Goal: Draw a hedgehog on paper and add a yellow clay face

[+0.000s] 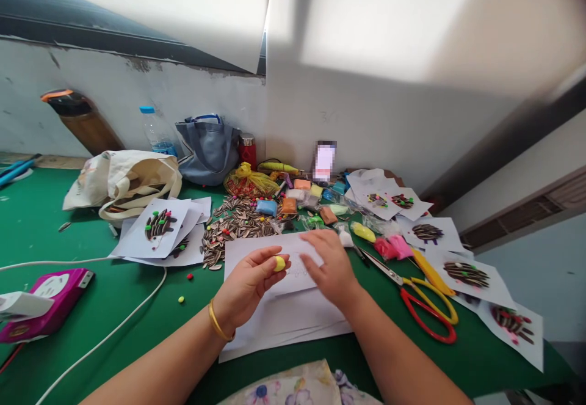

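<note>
Between the thumb and fingers of my left hand (249,280) is a small lump of yellow modelling clay (279,263). My right hand (332,264) hovers just right of it, fingers apart and holding nothing that I can see. Under both hands lie white paper sheets (288,319); the top one carries a faint drawing, partly covered by the hands. Beyond the paper spreads a heap of striped sunflower seeds (240,218). Packets of coloured clay, an orange one (289,206) and a blue one (266,207) among them, sit behind the right hand.
Scissors (425,301) with red and yellow handles lie at the right. Seed-covered picture cards (467,273) line the right edge; more cards (158,228) lie at the left. A white cable (123,319) crosses the green table beside a magenta power strip (50,301). Bags and bottles stand along the wall.
</note>
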